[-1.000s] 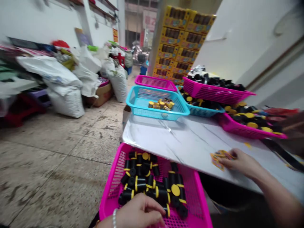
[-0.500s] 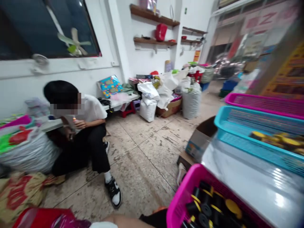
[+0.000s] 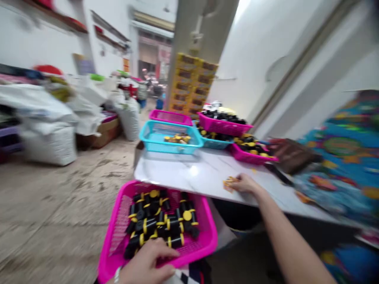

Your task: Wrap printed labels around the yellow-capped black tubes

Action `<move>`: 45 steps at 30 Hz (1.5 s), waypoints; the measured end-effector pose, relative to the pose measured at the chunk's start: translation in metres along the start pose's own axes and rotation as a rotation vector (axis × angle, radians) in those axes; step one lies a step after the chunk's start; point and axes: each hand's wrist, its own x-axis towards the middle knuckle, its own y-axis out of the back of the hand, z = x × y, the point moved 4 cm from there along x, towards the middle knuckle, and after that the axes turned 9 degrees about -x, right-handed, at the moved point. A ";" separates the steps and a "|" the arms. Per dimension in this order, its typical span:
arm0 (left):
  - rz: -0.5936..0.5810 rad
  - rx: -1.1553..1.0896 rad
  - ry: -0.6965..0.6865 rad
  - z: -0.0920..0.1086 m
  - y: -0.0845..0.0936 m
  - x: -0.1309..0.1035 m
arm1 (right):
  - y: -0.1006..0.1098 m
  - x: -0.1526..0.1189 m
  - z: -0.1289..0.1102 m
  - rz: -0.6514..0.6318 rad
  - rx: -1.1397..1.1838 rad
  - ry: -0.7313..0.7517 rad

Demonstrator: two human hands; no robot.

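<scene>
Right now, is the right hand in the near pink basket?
No, the right hand is at the white table, holding yellow-orange pieces.

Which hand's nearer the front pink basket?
Left. The left hand is at the near side of the pink basket; the right hand is beyond its far right corner, over the table.

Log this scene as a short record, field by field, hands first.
Left hand: fingers and thumb apart, at the near side of the pink basket; contact unclear
Right hand: pinching small orange-yellow pieces near the front edge of the white table
Pink basket contents: black cylinders with yellow ends, jumbled
Farther on table: light blue basket with small yellowish pieces
Background: stacked yellow boxes
Floor, left: white sacks
</scene>
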 end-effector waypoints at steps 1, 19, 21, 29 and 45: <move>-0.041 -0.019 -0.013 -0.005 0.000 0.001 | 0.007 -0.003 0.018 -0.025 -0.022 -0.070; -0.056 -0.133 0.089 -0.007 -0.019 -0.005 | 0.012 -0.004 0.004 -0.177 0.212 0.114; -0.067 -0.126 0.115 -0.010 -0.017 -0.001 | 0.015 0.001 -0.018 -0.251 0.244 0.215; -0.070 -0.090 0.199 -0.008 -0.011 0.010 | -0.017 0.043 -0.130 -0.420 0.135 0.599; 0.029 -0.611 0.364 -0.006 0.009 0.017 | -0.044 -0.017 -0.086 0.337 0.224 0.623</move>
